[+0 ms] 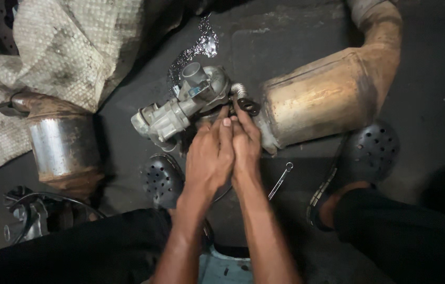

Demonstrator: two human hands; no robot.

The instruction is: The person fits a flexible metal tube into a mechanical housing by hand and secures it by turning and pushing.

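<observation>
Far left: a dirty woven sack (pixel 59 58) lay spread on the dark floor (pixel 433 79), and just below its edge stood a rusty canister with a shiny steel band (pixel 64 144). At the lower left corner sat a tangle of metal parts and a hose loop (pixel 33 215).

Centre: a grey cast metal valve assembly (pixel 180 108) lay on the floor, tilted, its round port facing up. At its right end a short ribbed metal tube (pixel 239 90) curved toward a dark ring-shaped flange (pixel 249 107).

The left hand (pixel 209 158) lay just below the assembly, fingers extended up against its right end — not closed round anything that showed. The right hand (pixel 246 142) pressed beside it, touching it, fingertips pinching at the flange; whether it truly gripped the flange could not be told.

Below the hands: a dark perforated clog (pixel 162 179) to the left, a small wrench (pixel 281 180) on the floor to the right.

Right: a large rusty catalytic converter (pixel 327 97) lay just beside the flange, its pipe bending upward. A second clog (pixel 370 152) was on the foot below it.
</observation>
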